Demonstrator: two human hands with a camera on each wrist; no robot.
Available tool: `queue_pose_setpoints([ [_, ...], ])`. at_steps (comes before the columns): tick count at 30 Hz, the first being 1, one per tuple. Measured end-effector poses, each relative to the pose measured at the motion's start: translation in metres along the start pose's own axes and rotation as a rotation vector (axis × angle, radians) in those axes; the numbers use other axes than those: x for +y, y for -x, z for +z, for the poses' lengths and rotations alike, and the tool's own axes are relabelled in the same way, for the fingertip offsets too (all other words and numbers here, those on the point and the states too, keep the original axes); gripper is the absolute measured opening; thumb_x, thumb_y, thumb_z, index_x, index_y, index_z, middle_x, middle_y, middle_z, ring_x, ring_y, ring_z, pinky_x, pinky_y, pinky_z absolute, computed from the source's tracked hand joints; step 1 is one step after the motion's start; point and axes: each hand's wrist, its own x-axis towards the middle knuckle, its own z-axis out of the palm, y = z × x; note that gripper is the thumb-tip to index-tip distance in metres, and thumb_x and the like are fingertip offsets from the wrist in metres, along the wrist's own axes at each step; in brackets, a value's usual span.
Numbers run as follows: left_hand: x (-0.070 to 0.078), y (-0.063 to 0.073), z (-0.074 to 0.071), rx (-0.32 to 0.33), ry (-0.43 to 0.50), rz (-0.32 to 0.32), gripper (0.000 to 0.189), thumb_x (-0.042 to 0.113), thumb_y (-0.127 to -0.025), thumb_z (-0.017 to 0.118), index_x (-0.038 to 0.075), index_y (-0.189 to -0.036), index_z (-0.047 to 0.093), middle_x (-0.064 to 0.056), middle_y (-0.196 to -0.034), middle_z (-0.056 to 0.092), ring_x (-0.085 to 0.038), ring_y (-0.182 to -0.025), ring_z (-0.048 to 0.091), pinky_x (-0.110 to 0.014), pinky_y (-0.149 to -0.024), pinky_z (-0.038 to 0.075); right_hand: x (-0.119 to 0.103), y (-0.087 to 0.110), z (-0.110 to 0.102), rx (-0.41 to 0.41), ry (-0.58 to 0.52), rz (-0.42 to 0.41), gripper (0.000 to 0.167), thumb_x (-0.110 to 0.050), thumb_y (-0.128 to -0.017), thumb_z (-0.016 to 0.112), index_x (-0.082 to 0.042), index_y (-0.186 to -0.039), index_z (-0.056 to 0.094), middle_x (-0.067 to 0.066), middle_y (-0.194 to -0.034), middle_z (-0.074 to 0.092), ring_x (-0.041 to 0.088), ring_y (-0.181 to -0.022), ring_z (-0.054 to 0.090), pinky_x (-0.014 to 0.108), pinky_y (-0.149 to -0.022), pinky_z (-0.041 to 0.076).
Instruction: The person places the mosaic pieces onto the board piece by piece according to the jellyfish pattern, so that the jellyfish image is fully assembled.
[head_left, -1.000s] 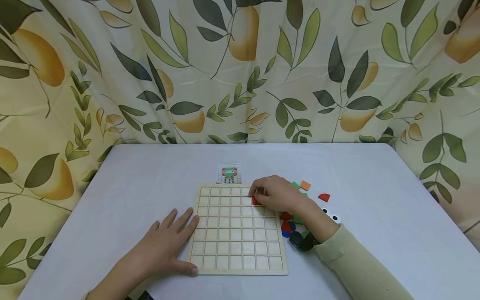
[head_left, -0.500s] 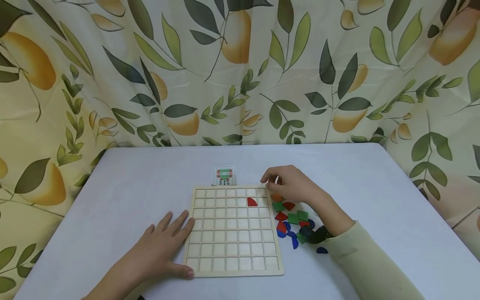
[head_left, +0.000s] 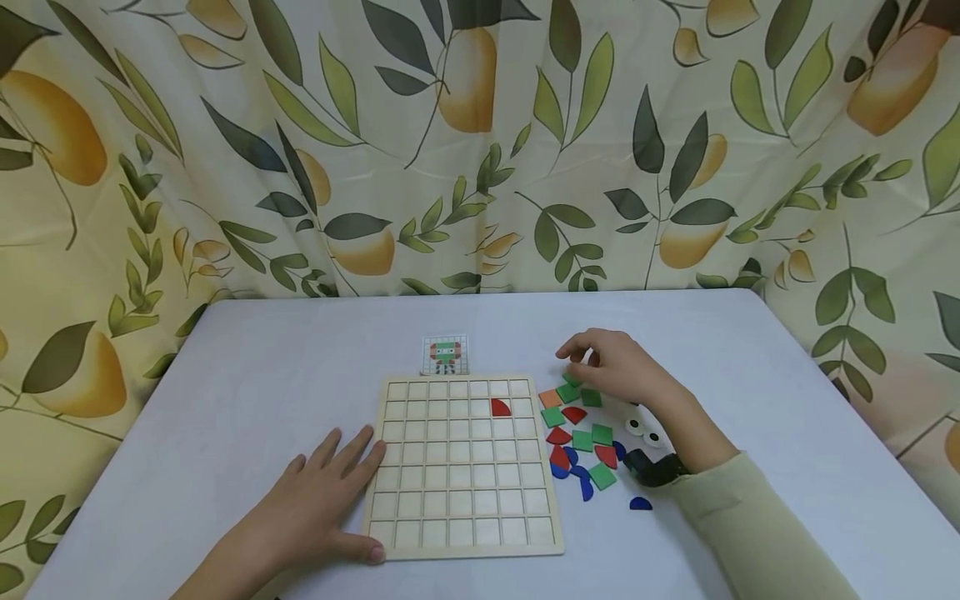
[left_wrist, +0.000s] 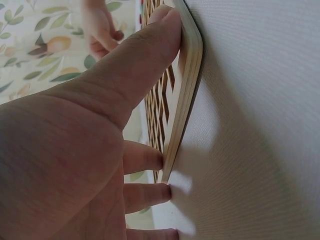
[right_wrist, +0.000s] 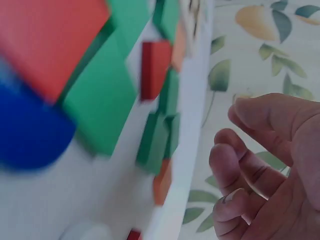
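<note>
Head: L hand (head_left: 322,492) is resting w/ fingers spread wide against the L edge of the grid board (head_left: 465,554), mid table (head_left: 232,375). Red pc (head_left: 500,407) is sitting in a cell, 2nd row from far side, 1 col in from R. Printed card (head_left: 445,355) is lying just past the board. R hand (head_left: 622,367) is hovering nr the green squares (head_left: 591,397).

L wrist: L thumb (left_wrist: 145,55) is resting on a board corner.

R wrist: R hand's fingers are curving loosely, thumb slightly apart, gripping nothing.

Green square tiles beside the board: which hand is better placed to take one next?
Likely the right hand: it hovers near the green square tiles, seemingly holding nothing; the left hand touches the wooden grid board.
</note>
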Motion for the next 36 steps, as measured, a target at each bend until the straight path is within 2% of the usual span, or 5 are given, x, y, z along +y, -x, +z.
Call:
queue_pose_setpoints([
  [8,-0.001,0.000,0.001,0.014,-0.012,0.003,0.122,0.086,-0.062,0.064,0.015,-0.157,0.033,-0.010,-0.165,0.022,-0.050,-0.147,0.021,-0.078,-0.100,0.029,0.011,-0.003,-0.005,-0.104,0.092,0.034,0.032,-0.017,-0.091,0.068,-0.012,-0.123,0.072,0.009,-0.109,0.064,0.022,-0.087,0.057,0.033,-0.073,0.051],
  [14,-0.001,0.001,0.001,0.017,-0.003,0.011,0.121,0.084,-0.063,0.065,0.015,-0.157,0.033,-0.011,-0.165,0.023,-0.050,-0.147,0.021,-0.078,-0.099,0.029,0.014,-0.004,-0.006,-0.145,0.176,0.024,0.026,-0.017,-0.090,0.072,-0.014,-0.115,0.076,0.007,-0.105,0.064,0.022,-0.089,0.055,0.039,-0.078,0.051],
  [19,-0.001,0.000,0.001,0.004,0.008,0.003,0.122,0.085,-0.062,0.064,0.015,-0.157,0.032,-0.011,-0.165,0.022,-0.050,-0.147,0.020,-0.079,-0.100,0.028,0.016,-0.005,-0.004,-0.135,0.133,0.058,0.018,-0.017,-0.090,0.074,-0.015,-0.108,0.074,0.006,-0.102,0.064,0.023,-0.088,0.056,0.039,-0.078,0.051],
  [30,-0.002,0.000,0.000,-0.015,0.010,-0.016,0.123,0.086,-0.062,0.063,0.015,-0.157,0.032,-0.011,-0.166,0.021,-0.050,-0.148,0.019,-0.078,-0.100,0.028,0.021,-0.006,-0.002,-0.125,0.037,0.054,0.015,-0.021,-0.089,0.076,-0.015,-0.096,0.064,0.004,-0.094,0.064,0.020,-0.074,0.055,0.032,-0.051,0.049],
  [36,-0.003,-0.002,0.001,-0.013,0.011,-0.019,0.123,0.087,-0.061,0.063,0.017,-0.157,0.032,-0.009,-0.166,0.021,-0.049,-0.148,0.019,-0.078,-0.101,0.028,0.015,-0.005,-0.001,-0.054,0.013,-0.004,0.013,-0.021,-0.089,0.075,-0.015,-0.098,0.066,0.001,-0.091,0.067,0.019,-0.080,0.055,0.031,-0.065,0.047],
])
